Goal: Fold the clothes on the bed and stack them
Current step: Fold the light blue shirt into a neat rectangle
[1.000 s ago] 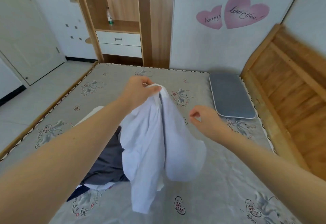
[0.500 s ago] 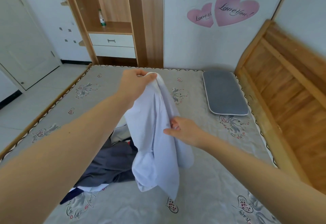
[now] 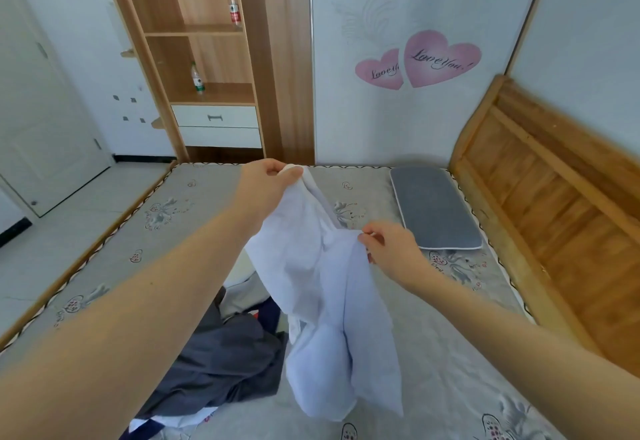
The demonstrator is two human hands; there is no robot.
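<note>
The task looks barely begun: the left hand (image 3: 268, 180) pinches the white shirt (image 3: 332, 301) at its top, the right hand (image 3: 388, 245) pinches an edge lower down, both grips narrow, and the shirt hangs unfolded above the bed (image 3: 433, 370). A heap of dark clothes (image 3: 221, 363) lies crumpled beneath it, and no folded stack shows.

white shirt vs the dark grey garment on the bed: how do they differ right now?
The white shirt hangs in the air, while the dark grey garment lies crumpled on the mattress.
The white shirt is held: the left hand grips its top and the right hand pinches an edge. No hand touches the dark grey garment.
The shirt is pale and the garment is dark.
Both are still unfolded.
</note>
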